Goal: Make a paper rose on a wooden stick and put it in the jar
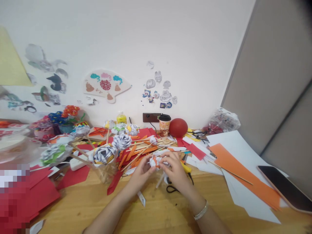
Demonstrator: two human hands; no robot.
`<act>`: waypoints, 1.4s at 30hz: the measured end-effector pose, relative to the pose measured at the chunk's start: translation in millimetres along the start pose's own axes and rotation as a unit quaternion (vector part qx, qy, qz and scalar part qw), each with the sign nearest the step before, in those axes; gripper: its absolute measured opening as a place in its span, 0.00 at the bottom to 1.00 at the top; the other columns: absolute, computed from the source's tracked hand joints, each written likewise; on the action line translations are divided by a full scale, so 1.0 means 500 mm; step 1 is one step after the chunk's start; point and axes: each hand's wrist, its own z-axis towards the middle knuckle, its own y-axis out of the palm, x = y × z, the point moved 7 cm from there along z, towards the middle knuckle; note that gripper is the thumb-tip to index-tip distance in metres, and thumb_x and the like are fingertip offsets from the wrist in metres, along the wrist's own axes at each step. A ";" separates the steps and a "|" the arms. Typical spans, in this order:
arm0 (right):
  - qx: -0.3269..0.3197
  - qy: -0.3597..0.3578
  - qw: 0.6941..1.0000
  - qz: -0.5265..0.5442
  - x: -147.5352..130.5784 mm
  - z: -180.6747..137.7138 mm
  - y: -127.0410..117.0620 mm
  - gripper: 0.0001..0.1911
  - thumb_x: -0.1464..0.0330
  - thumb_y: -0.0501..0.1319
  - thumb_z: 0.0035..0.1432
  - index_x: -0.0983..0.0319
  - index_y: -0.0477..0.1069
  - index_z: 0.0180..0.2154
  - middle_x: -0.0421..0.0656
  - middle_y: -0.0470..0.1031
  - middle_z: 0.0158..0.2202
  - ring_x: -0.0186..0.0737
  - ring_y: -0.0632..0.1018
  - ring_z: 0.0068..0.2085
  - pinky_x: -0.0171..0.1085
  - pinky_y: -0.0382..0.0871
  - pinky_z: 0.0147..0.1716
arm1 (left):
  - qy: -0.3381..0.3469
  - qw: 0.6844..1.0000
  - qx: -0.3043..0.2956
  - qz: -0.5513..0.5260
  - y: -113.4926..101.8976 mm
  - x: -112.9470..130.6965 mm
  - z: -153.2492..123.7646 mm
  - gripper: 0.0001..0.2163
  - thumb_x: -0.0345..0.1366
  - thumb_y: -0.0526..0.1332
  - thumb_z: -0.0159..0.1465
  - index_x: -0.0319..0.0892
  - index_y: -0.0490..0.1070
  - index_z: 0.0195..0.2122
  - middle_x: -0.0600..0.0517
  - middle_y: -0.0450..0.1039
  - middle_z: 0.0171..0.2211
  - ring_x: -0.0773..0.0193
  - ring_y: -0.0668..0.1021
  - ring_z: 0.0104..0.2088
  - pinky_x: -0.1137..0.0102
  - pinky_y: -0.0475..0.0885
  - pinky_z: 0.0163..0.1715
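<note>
Over the desk (70, 211), the left hand (141, 171) and the right hand (175, 169) are facing each other, and a white-and-orange paper flower (155, 161) is sitting between their fingertips. Each grip is standing narrow, thumb and fingers pinching the flower from their own side, so neither hand is lying clearly nearer to it. The flower is looking roundish and showing no clear long axis; a pale stem (160, 180) is slanting below it, toward the person and a little left, though the fingers are hiding whether the two are joining. Loose sticks (162, 143) are lying just beyond the hands, and a clear jar (107, 172) is standing to the left, holding larger blooms (104, 153).

On the wall, a fan (100, 93) is bearing a red character (105, 85), the double-happiness sign 囍. A yellow bottle (121, 118) is carrying dark lettering too small for reading. The lidded cup (164, 126) is showing a brownish print whose words are staying illegible. The phone (285, 187) at the right is lying dark, displaying no text.
</note>
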 end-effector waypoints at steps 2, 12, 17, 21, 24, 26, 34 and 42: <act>0.005 -0.040 0.998 -0.043 -0.016 -0.001 -0.005 0.04 0.72 0.56 0.55 0.59 0.69 0.30 0.42 0.69 0.37 0.41 0.66 0.42 0.42 0.59 0.42 | 0.002 1.000 -0.006 -0.004 0.000 -0.001 0.001 0.23 0.43 0.65 0.49 0.42 0.62 0.44 0.46 0.66 0.47 0.55 0.70 0.47 0.60 0.63 0.49; 0.002 -0.096 0.983 -0.156 -0.022 -0.005 -0.001 0.01 0.72 0.60 0.53 0.60 0.68 0.30 0.42 0.70 0.40 0.43 0.64 0.43 0.43 0.58 0.42 | 0.006 0.999 -0.032 0.003 0.008 -0.008 0.000 0.20 0.41 0.63 0.52 0.43 0.62 0.44 0.46 0.67 0.47 0.56 0.70 0.48 0.60 0.63 0.49; -0.013 -0.106 0.982 -0.154 -0.023 -0.004 -0.001 0.02 0.71 0.61 0.52 0.60 0.68 0.29 0.41 0.71 0.39 0.42 0.65 0.42 0.42 0.58 0.42 | 0.007 0.999 -0.044 0.014 0.006 -0.015 0.001 0.21 0.42 0.63 0.52 0.43 0.61 0.46 0.46 0.66 0.48 0.57 0.70 0.48 0.61 0.63 0.50; -0.007 -0.108 0.982 -0.156 -0.029 -0.007 0.000 0.03 0.72 0.58 0.54 0.59 0.69 0.29 0.42 0.72 0.36 0.42 0.65 0.40 0.43 0.58 0.41 | 0.009 0.999 -0.032 0.023 0.005 -0.012 0.000 0.20 0.42 0.62 0.52 0.43 0.62 0.45 0.47 0.67 0.47 0.57 0.71 0.46 0.61 0.64 0.49; -0.001 -0.099 0.985 -0.145 -0.033 -0.007 0.000 0.05 0.73 0.57 0.54 0.58 0.70 0.29 0.42 0.72 0.35 0.43 0.66 0.40 0.44 0.57 0.41 | 0.002 1.000 -0.017 0.023 0.004 -0.005 -0.001 0.19 0.42 0.63 0.52 0.43 0.63 0.43 0.48 0.68 0.45 0.57 0.71 0.45 0.62 0.65 0.48; 0.002 -0.081 0.990 -0.111 -0.030 -0.005 -0.003 0.05 0.73 0.57 0.54 0.58 0.71 0.31 0.42 0.72 0.36 0.43 0.66 0.40 0.44 0.58 0.41 | -0.001 1.000 -0.007 0.018 0.002 0.001 -0.001 0.20 0.42 0.64 0.51 0.43 0.64 0.43 0.48 0.69 0.45 0.57 0.71 0.45 0.62 0.65 0.47; -0.010 0.072 0.996 0.044 0.017 0.001 0.000 0.04 0.72 0.61 0.51 0.59 0.71 0.25 0.41 0.70 0.39 0.41 0.67 0.44 0.43 0.57 0.46 | 0.000 1.000 -0.017 0.003 0.005 0.011 -0.002 0.20 0.41 0.64 0.50 0.43 0.64 0.43 0.47 0.69 0.45 0.56 0.72 0.45 0.61 0.66 0.46; 0.006 0.045 0.993 0.110 0.015 -0.001 0.001 0.04 0.70 0.58 0.54 0.59 0.70 0.27 0.43 0.72 0.37 0.39 0.70 0.42 0.41 0.60 0.46 | 0.010 1.000 -0.019 -0.009 0.004 0.012 -0.002 0.20 0.40 0.65 0.49 0.43 0.64 0.43 0.48 0.70 0.43 0.58 0.73 0.43 0.62 0.66 0.45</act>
